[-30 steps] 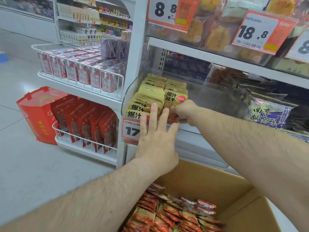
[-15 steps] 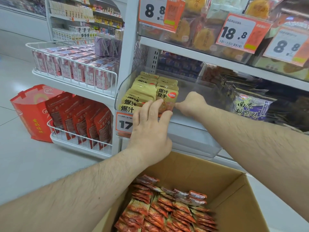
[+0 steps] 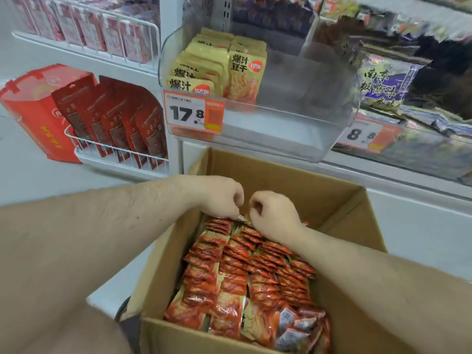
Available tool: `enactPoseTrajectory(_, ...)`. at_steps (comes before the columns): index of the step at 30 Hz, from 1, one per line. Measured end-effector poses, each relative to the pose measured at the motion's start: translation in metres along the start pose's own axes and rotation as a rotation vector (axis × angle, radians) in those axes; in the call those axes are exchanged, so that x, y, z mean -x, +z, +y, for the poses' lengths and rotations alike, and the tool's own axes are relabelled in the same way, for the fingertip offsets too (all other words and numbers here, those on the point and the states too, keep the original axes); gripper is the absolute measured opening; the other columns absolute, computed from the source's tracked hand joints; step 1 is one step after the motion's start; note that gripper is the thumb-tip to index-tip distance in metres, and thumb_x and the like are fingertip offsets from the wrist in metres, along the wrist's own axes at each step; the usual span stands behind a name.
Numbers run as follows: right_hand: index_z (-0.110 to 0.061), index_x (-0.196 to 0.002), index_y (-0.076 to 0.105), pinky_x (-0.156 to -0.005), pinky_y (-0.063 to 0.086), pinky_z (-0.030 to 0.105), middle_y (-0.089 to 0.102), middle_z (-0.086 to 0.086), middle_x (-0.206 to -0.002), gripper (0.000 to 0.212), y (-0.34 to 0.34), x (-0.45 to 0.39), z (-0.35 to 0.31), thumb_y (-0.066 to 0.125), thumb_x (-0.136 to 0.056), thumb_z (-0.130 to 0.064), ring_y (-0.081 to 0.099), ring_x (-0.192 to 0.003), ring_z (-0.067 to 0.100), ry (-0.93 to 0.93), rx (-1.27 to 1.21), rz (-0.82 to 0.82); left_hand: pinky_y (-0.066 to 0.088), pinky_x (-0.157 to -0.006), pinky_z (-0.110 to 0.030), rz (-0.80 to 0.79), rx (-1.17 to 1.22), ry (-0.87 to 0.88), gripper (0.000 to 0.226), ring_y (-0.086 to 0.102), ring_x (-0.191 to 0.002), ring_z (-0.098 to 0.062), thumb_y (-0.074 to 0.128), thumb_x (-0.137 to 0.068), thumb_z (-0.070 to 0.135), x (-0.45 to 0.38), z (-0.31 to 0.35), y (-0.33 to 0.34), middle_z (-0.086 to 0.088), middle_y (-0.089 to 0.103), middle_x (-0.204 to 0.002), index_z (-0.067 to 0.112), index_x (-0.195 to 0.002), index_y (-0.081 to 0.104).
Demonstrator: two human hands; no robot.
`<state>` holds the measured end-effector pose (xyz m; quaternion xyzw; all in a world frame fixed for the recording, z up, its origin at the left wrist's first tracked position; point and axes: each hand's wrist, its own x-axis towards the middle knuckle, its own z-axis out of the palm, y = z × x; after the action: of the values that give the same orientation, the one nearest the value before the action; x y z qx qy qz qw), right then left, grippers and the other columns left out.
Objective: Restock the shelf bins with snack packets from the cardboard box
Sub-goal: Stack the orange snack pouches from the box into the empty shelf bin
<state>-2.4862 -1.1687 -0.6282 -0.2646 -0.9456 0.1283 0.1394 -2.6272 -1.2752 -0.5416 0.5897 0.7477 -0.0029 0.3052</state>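
Snack packets are lying in tight red rows inside the open cardboard box below the shelf. Both hands are sitting at the far end of the rows: the left hand is curling its grip onto a packet edge, and the right hand is curling down beside it, contents hidden. Above, the clear shelf bin is holding yellow packets at its left end.

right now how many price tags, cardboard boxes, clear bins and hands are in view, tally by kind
orange price tags: 2 (17.8 tag, 8.8 tag)
brown cardboard box: 1
clear plastic shelf bin: 1
bare hands: 2 (left hand, right hand)
total: 6
The red snack packets in the box are too many to count.
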Motion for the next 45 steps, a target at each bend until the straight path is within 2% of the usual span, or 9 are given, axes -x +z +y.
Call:
enactPoseTrajectory(5,-0.013,-0.094,0.062,-0.073,0.049,0.034,0.067,0.011,-0.103,0.016,0.080,0.023,0.003,0.055,-0.088,-0.026,0.062,-0.098,0.034,0.090,0.077,-0.459,0.050,-0.095,-0.032,0.012,0.130,-0.063,0.029,0.059,-0.106,-0.018,0.060,-0.093,0.023,-0.005,-0.006,0.003,0.005,0.060,-0.110,0.016,-0.121,0.063)
enactPoseTrajectory(9,-0.013,-0.102,0.060,-0.078,0.052,0.037,0.065,0.012,-0.110,0.019,0.124,0.019,-0.001,0.058,-0.088,-0.027,0.062,-0.102,0.036,0.159,0.065,-0.527,0.058,-0.077,-0.034,0.042,0.415,-0.188,0.018,0.067,-0.089,-0.025,0.061,-0.092,0.019,-0.008,-0.013,0.006,-0.009,0.068,-0.102,0.014,-0.109,0.065)
enactPoseTrajectory(19,-0.018,-0.093,0.040,-0.059,0.037,0.035,0.055,0.001,-0.077,0.011,0.081,0.026,0.004,0.046,-0.101,-0.020,0.059,-0.075,0.032,0.355,-0.336,-0.027,0.059,-0.080,-0.042,-0.150,1.106,-0.589,0.066,0.064,-0.111,-0.042,0.049,-0.102,0.035,-0.007,-0.025,0.009,-0.028,0.054,-0.136,0.000,-0.152,0.025)
enactPoseTrajectory(23,-0.019,-0.101,0.049,-0.077,0.040,0.019,0.062,-0.005,-0.098,0.005,0.035,0.039,-0.016,0.050,-0.099,-0.015,0.059,-0.091,0.013,0.174,-0.494,0.133,0.059,-0.075,-0.045,-0.108,1.373,-0.625,0.078,0.066,-0.102,-0.044,0.053,-0.098,0.048,-0.010,-0.025,0.004,-0.033,0.053,-0.135,0.007,-0.155,0.019)
enactPoseTrajectory(26,-0.024,-0.105,0.049,-0.091,0.044,0.020,0.063,-0.003,-0.118,0.010,0.027,0.039,-0.032,0.050,-0.095,-0.022,0.059,-0.108,0.010,-0.044,-0.505,0.191,0.059,-0.051,-0.031,-0.035,1.371,-0.566,0.031,0.072,-0.061,-0.023,0.061,-0.097,0.022,-0.009,-0.022,0.001,-0.017,0.073,-0.086,0.003,-0.121,0.058)
enactPoseTrajectory(28,-0.027,-0.116,0.047,-0.093,0.045,0.018,0.061,-0.008,-0.121,0.026,0.033,0.036,-0.032,0.055,-0.092,-0.019,0.057,-0.111,0.004,-0.047,-0.516,0.111,0.055,-0.044,-0.024,0.075,1.251,-0.547,0.004,0.067,-0.052,-0.015,0.059,-0.092,0.001,-0.010,-0.024,0.004,-0.011,0.068,-0.075,0.002,-0.095,0.062)
enactPoseTrajectory(32,-0.018,-0.113,0.059,-0.078,0.050,0.030,0.068,0.002,-0.102,0.027,0.069,0.029,-0.017,0.056,-0.087,-0.018,0.065,-0.097,0.022,0.220,-0.221,-0.318,0.060,-0.072,-0.040,0.253,1.047,-0.513,0.023,0.068,-0.074,-0.027,0.065,-0.083,-0.005,-0.012,-0.036,0.009,-0.021,0.072,-0.102,0.002,-0.105,0.062)
enactPoseTrajectory(36,-0.016,-0.100,0.062,-0.072,0.052,0.031,0.067,0.006,-0.102,0.018,0.114,0.028,-0.018,0.059,-0.086,-0.026,0.065,-0.095,0.027,0.339,-0.117,-0.576,0.055,-0.057,-0.029,0.233,0.968,-0.496,0.030,0.066,-0.071,-0.025,0.066,-0.085,-0.003,-0.010,-0.042,0.011,-0.018,0.072,-0.103,0.003,-0.113,0.062)
enactPoseTrajectory(45,-0.020,-0.081,0.061,-0.071,0.046,0.025,0.064,0.001,-0.090,0.017,0.142,0.020,-0.016,0.048,-0.089,-0.011,0.060,-0.086,0.022,0.632,-0.348,-0.502,0.053,-0.066,-0.031,0.199,0.950,-0.480,0.026,0.069,-0.084,-0.027,0.067,-0.086,0.001,-0.009,-0.052,0.016,-0.017,0.072,-0.106,0.006,-0.111,0.063)
